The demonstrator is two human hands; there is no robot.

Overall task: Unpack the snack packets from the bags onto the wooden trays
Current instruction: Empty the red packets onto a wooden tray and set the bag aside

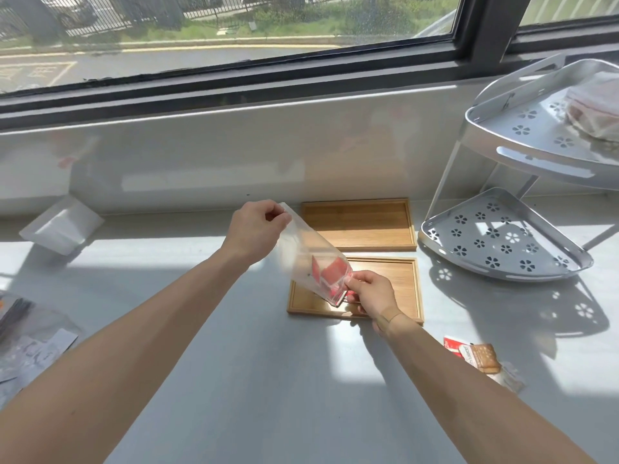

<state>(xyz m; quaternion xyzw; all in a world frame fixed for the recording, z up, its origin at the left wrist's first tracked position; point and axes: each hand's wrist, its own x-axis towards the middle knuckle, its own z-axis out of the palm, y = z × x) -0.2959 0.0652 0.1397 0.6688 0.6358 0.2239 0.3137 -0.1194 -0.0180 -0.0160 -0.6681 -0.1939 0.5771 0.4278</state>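
A clear plastic bag [303, 252] hangs tilted over the near wooden tray [407, 289], mouth end down. Red snack packets [330, 274] sit bunched at its lower end. My left hand [258, 231] pinches the bag's upper corner. My right hand [371, 293] grips the bag's lower end at the packets, just above the tray. A second wooden tray [360, 226] lies behind the first, with nothing on it.
A biscuit packet [475, 354] lies on the white counter at the right. A silver two-tier corner rack [502, 242] stands at the far right, with a bagged item on its top shelf [596, 110]. More bags [30, 336] lie at the left edge; a white pouch [62, 226] leans against the wall.
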